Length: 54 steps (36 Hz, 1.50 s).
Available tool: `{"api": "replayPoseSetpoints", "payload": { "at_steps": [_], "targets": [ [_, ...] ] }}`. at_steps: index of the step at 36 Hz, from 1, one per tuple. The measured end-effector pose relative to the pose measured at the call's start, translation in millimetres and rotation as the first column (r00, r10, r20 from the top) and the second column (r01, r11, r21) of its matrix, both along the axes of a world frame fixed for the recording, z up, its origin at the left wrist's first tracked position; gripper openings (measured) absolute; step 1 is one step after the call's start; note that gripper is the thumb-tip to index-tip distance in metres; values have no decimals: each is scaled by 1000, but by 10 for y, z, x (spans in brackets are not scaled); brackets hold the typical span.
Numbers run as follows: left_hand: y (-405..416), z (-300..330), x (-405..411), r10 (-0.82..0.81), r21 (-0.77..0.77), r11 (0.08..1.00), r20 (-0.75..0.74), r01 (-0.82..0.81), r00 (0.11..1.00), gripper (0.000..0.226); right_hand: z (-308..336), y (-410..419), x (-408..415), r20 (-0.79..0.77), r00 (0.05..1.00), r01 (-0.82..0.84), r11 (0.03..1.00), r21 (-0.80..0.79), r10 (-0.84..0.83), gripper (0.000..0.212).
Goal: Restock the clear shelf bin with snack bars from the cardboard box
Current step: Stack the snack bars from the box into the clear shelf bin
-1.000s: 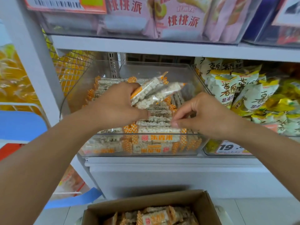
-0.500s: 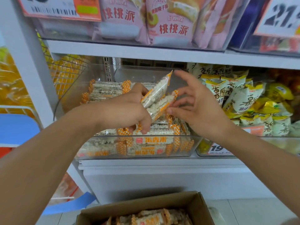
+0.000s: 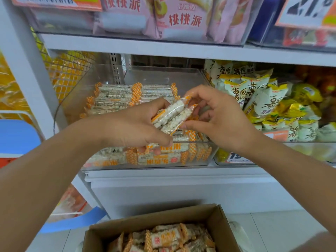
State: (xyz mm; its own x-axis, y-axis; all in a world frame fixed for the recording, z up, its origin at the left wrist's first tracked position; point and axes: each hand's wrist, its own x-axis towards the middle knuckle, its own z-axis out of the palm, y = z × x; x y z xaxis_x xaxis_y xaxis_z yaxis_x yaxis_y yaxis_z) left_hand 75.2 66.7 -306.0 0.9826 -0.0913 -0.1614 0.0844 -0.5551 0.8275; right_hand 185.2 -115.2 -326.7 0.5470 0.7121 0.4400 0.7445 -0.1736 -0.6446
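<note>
The clear shelf bin (image 3: 209, 153) sits on the middle shelf, holding several orange-and-white snack bars (image 3: 116, 96) in rows. My left hand (image 3: 134, 126) grips a small bundle of snack bars (image 3: 171, 115) above the bin's front. My right hand (image 3: 218, 119) pinches the right ends of the same bundle with thumb and fingertips. Below, the open cardboard box (image 3: 220, 224) holds several more bars (image 3: 163, 237).
A neighbouring bin of yellow-and-white snack bags (image 3: 263, 102) stands to the right, with a price tag (image 3: 236, 157) on its front. Pink packs (image 3: 181, 17) fill the shelf above. A white upright (image 3: 23, 57) and blue shelf edge (image 3: 18, 137) lie left.
My right hand has come up from the bars in the bin to the bundle in my left hand and now pinches its ends. The bundle has tilted a little.
</note>
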Motion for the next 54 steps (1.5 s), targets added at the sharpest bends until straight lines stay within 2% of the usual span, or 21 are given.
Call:
{"api": "replayPoseSetpoints", "payload": {
  "at_steps": [4, 7, 10, 13, 15, 16, 18, 19, 20, 22, 24, 26, 32, 35, 38, 40, 42, 43, 47, 50, 54],
  "targets": [
    [12, -8, 7, 43, 35, 998, 44, -45, 998, 44, -16, -16, 25, 202, 977, 72, 997, -36, -63, 59],
    [-11, 54, 14, 53, 117, 991, 54, -59, 997, 35, 22, -28, 0, 481, 875, 32, 985, -168, 53, 80],
    [-32, 83, 14, 58, 154, 986, 53, -65, 997, 45, 80, -23, -48, 563, 813, 6, 965, -264, 149, 62],
    [23, 125, 48, 179, -27, 984, 86, -177, 980, 70, 153, -108, 1, 564, 824, 145, 943, -298, 51, 47],
    [81, 140, 102, 337, -128, 940, 204, -316, 919, 65, 181, -192, 82, 528, 847, 242, 929, -279, -62, 38],
    [121, 117, 128, 394, -85, 918, 307, -388, 866, 61, 186, -221, 115, 528, 840, 293, 921, -257, -120, 39],
    [198, 16, 151, 326, 231, 847, 484, -478, 812, 62, 182, -227, 156, 546, 808, 407, 880, -247, -220, 54],
    [209, -55, 147, 223, 427, 791, 466, -439, 856, 68, 186, -194, 150, 562, 784, 462, 852, -247, -263, 60],
    [216, -143, 151, 136, 587, 735, 364, -340, 921, 75, 187, -140, 137, 594, 751, 512, 823, -246, -290, 60],
    [224, -317, 192, 65, 744, 660, 84, -106, 994, 77, 176, 19, 116, 688, 658, 617, 744, -257, -307, 47],
    [232, -397, 251, 83, 739, 674, -76, 0, 994, 74, 179, 214, 131, 724, 609, 709, 632, -315, -323, 28],
    [241, -391, 289, 97, 725, 689, -118, 19, 988, 74, 202, 399, 186, 714, 614, 747, 538, -389, -336, 19],
    [253, -387, 315, 87, 741, 669, -150, 53, 985, 74, 168, 863, 643, 772, 589, 786, 390, -479, -239, 28],
    [273, -389, 306, 73, 735, 677, -135, 50, 988, 75, 134, 974, 853, 742, 643, 750, 354, -559, -190, 37],
    [290, -401, 295, 65, 733, 679, -116, 42, 991, 76, 120, 976, 965, 696, 716, 628, 483, -610, -53, 41],
    [301, -407, 290, 64, 732, 680, -107, 35, 992, 77, 98, 940, 999, 645, 763, 538, 507, -674, 49, 32],
    [307, -412, 290, 63, 730, 683, -99, 29, 993, 77, 92, 890, 1008, 621, 782, 532, 471, -704, 43, 6],
    [309, -415, 293, 61, 728, 685, -98, 30, 993, 77, 85, 871, 1023, 628, 778, 550, 459, -698, 23, 4],
    [311, -429, 296, 50, 722, 691, -95, 34, 994, 78, 81, 858, 1038, 614, 789, 550, 455, -700, -10, 15],
    [310, -437, 294, 50, 717, 697, -84, 26, 995, 79, 144, 873, 1007, 552, 834, 506, 426, -750, -21, 42],
    [308, -433, 293, 54, 712, 702, -76, 17, 996, 79, 216, 895, 973, 473, 878, 453, 443, -774, -71, 44]
  ]
}}
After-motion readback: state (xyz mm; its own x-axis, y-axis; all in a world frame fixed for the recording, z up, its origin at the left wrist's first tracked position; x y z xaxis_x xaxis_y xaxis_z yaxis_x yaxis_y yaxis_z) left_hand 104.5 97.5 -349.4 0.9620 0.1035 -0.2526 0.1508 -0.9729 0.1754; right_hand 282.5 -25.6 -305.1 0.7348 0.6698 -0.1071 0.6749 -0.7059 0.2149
